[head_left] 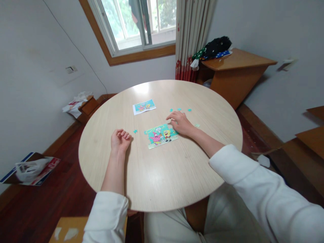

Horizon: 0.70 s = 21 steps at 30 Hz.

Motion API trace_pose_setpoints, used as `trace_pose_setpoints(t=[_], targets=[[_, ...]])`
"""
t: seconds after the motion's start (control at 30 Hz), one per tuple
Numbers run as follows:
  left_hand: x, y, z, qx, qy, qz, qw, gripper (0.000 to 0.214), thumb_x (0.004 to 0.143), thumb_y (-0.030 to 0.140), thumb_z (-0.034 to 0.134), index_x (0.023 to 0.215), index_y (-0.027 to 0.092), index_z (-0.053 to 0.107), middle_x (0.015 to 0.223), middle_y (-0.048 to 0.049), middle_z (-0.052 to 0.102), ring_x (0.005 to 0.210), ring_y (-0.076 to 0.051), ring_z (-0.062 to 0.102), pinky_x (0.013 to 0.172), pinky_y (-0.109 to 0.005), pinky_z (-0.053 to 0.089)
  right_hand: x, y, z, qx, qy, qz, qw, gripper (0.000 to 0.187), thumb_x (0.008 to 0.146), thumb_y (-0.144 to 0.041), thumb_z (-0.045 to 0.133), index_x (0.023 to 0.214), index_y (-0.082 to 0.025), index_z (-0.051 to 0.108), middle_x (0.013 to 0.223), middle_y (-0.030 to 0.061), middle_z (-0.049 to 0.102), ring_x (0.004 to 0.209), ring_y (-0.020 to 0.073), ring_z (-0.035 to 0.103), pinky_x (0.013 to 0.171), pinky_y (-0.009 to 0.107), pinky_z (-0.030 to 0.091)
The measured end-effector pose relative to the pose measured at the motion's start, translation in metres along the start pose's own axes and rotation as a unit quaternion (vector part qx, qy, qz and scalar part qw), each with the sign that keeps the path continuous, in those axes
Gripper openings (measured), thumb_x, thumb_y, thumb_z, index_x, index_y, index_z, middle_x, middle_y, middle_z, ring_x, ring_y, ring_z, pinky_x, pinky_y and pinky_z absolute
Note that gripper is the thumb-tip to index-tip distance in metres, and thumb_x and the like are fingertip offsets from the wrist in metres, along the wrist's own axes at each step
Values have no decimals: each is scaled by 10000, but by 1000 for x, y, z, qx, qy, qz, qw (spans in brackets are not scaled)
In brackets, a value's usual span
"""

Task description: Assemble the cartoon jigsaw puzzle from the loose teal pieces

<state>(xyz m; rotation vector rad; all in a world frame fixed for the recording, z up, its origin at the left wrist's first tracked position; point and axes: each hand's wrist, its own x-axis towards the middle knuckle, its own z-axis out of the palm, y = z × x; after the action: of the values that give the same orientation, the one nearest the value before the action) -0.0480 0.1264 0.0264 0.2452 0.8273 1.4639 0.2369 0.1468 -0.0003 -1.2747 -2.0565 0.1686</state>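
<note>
A partly joined jigsaw puzzle (pixel 156 138) with cartoon figures lies on the round table (pixel 162 175). My right hand (pixel 181 123) is over its upper right corner, palm down, fingers stretched out and apart. Whether a piece is under that hand is hidden. To the left of the puzzle, my left hand (pixel 120 140) rests on the tabletop with its fingers curled in, nothing visible in them. Between that hand and the puzzle is a loose teal puzzle piece (pixel 135 131). A pale green piece (pixel 196 125) lies just right of my right hand.
Beyond my right hand lie several loose pieces, one of them a teal piece (pixel 189 110). A printed picture (pixel 144 107) of the same cartoon lies farther back. A wooden desk (pixel 240 60) with folded umbrellas or cloth (pixel 217 47) stands behind, beside a curtain (pixel 189 33).
</note>
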Motion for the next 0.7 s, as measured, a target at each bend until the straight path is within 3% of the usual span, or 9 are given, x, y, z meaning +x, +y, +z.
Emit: trace_pose_setpoints(t=[0.17, 0.33, 0.47, 0.7], targets=[[-1, 0, 1, 13, 5, 4, 1000, 287, 613, 51, 468, 561, 192, 223, 416, 94, 263, 342, -33, 255, 380, -176, 226, 5, 47, -17, 3, 107, 124, 986, 287, 719, -93, 443, 880, -156, 672, 872, 95, 626, 831, 218, 540, 809, 368, 401], [-2, -1, 3, 20, 13, 4, 1000, 257, 617, 51, 461, 558, 188, 252, 410, 93, 265, 343, -33, 259, 385, -176, 223, 4, 84, -30, -31, 145, 222, 964, 293, 708, -102, 446, 865, -152, 688, 870, 110, 621, 795, 224, 543, 794, 390, 433], [-2, -1, 2, 33, 6, 7, 999, 265, 617, 58, 474, 556, 189, 251, 413, 93, 272, 343, -32, 265, 386, -176, 232, 4, 86, -29, -38, 132, 247, 959, 263, 692, -110, 481, 824, -156, 704, 855, 105, 628, 773, 209, 553, 783, 379, 442], [2, -3, 1, 82, 25, 61, 994, 272, 625, 84, 502, 534, 189, 268, 406, 96, 263, 336, -31, 249, 374, -177, 210, 3, 58, -26, 72, 46, 184, 979, 193, 696, -166, 531, 793, -148, 697, 768, 53, 661, 679, 146, 552, 689, 294, 447]])
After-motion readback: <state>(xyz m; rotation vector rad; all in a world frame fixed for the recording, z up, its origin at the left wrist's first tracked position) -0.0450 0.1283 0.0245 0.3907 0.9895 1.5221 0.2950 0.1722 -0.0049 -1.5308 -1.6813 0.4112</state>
